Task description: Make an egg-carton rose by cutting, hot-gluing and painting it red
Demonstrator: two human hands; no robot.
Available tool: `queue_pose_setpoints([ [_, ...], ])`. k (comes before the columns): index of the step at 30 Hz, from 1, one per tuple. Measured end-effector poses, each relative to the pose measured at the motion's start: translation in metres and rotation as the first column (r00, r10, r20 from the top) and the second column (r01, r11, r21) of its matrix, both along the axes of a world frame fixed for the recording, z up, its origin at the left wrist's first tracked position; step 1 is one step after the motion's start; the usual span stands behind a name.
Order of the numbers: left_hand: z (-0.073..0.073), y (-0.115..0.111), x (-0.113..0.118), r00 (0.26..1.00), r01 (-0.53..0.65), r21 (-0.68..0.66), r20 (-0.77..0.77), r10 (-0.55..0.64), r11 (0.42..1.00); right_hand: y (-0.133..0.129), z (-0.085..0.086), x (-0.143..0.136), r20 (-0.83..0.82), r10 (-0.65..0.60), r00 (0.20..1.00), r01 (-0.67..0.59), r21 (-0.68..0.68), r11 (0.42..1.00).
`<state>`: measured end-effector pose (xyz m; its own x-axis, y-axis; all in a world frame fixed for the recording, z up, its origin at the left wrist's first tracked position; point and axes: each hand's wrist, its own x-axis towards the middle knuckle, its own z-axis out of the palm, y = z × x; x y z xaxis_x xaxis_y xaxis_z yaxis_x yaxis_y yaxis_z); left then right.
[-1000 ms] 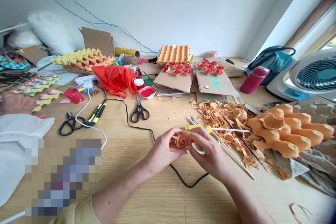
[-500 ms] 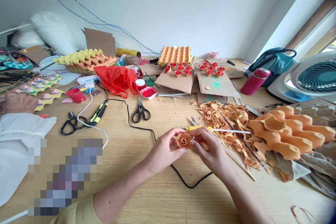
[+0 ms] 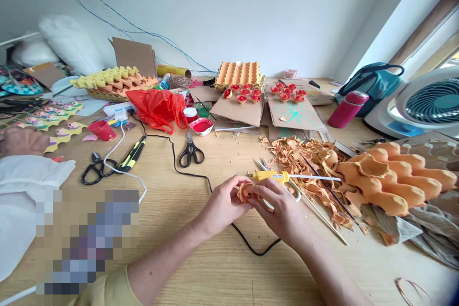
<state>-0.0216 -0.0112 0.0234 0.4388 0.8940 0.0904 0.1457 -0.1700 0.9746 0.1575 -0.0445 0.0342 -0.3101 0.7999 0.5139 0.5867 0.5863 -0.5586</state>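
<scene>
An orange carton flower (image 3: 244, 192) is held between both hands near the middle of the table. My left hand (image 3: 223, 205) has its fingers and thumb closed round the flower's left side. The fingertips of my right hand (image 3: 278, 205) press on the flower's right side and top, covering part of its petals. Just behind my right hand lies a yellow glue gun (image 3: 272, 176) with a white stick in it. White-handled scissors (image 3: 297, 191) lie partly hidden beside that hand. Orange scraps (image 3: 299, 153) are heaped beyond.
An orange egg tray (image 3: 387, 179) lies on the right. Red flowers stand on cardboard (image 3: 240, 111) at the back. Black scissors (image 3: 191, 152), red paint (image 3: 201, 125) and a black cord are in front. Another person's hand (image 3: 24, 141) is at the far left.
My right hand has shifted left, its fingers now over the flower, which is turned and more covered. More of the glue gun and the white scissor handles shows.
</scene>
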Motion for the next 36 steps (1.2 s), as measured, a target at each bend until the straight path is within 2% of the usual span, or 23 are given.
queue_pose_setpoints([
  [4, -0.002, 0.001, 0.001, 0.998, 0.013, -0.067, 0.069, -0.009, 0.998, 0.000, 0.000, 0.001, 0.023, -0.021, 1.000, 0.021, -0.017, 1.000],
  [10, -0.001, -0.002, 0.002, 0.999, -0.011, -0.052, 0.052, 0.014, 0.999, 0.000, 0.000, 0.000, 0.035, -0.023, 0.999, 0.023, -0.003, 1.000],
  [17, -0.005, 0.001, 0.003, 0.998, 0.005, -0.113, 0.070, 0.003, 0.994, 0.000, 0.001, 0.001, 0.028, -0.030, 0.999, 0.030, 0.003, 1.000],
  [22, 0.005, -0.001, -0.004, 0.996, -0.010, -0.094, -0.094, 0.001, 0.996, 0.002, 0.012, 0.014, -0.165, -0.187, 0.968, 0.193, 0.026, 0.981],
  [25, 0.010, -0.004, -0.009, 0.975, 0.042, -0.041, -0.215, -0.050, 0.998, 0.003, 0.014, 0.019, -0.183, -0.244, 0.952, 0.253, 0.023, 0.967],
  [29, 0.003, -0.006, -0.015, 0.931, 0.046, 0.063, -0.364, -0.020, 0.997, 0.003, 0.012, 0.018, -0.136, -0.214, 0.967, 0.218, 0.013, 0.976],
  [32, -0.007, -0.004, -0.019, 0.916, 0.046, 0.146, -0.400, 0.016, 0.988, 0.002, 0.012, 0.016, -0.113, -0.196, 0.974, 0.200, 0.021, 0.980],
  [36, -0.009, -0.003, -0.025, 0.911, 0.051, 0.156, -0.411, 0.018, 0.986, 0.001, 0.019, 0.021, -0.119, -0.243, 0.963, 0.250, 0.048, 0.967],
])
